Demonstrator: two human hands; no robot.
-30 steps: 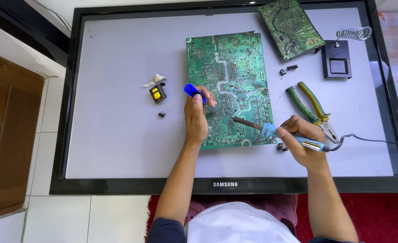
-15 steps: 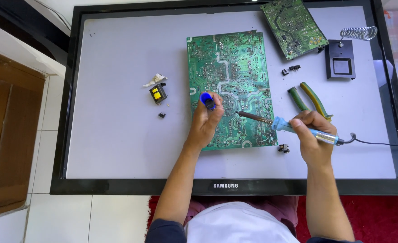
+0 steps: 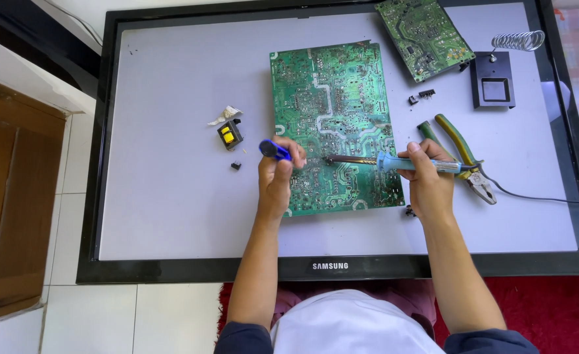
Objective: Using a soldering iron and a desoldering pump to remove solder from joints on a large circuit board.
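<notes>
A large green circuit board [image 3: 332,92] lies solder side up on a flat screen [image 3: 171,196] used as a work surface. My left hand [image 3: 276,180] rests on the board's lower left edge and grips a small blue tool [image 3: 273,149], likely a solder sucker. My right hand [image 3: 427,180] holds a blue-handled soldering iron [image 3: 401,162]. Its tip [image 3: 332,158] points left and touches the board close to my left fingers.
A second green board [image 3: 424,36] lies at the top right, next to a black iron stand with a wire coil [image 3: 496,82]. Green-handled pliers [image 3: 463,154] lie under my right hand. A small yellow and black component [image 3: 229,134] and loose parts [image 3: 235,166] sit left of the board.
My right hand has swung the soldering iron left and level, bringing the tip nearer my left hand. My left hand shifted slightly on the board with the blue tool.
</notes>
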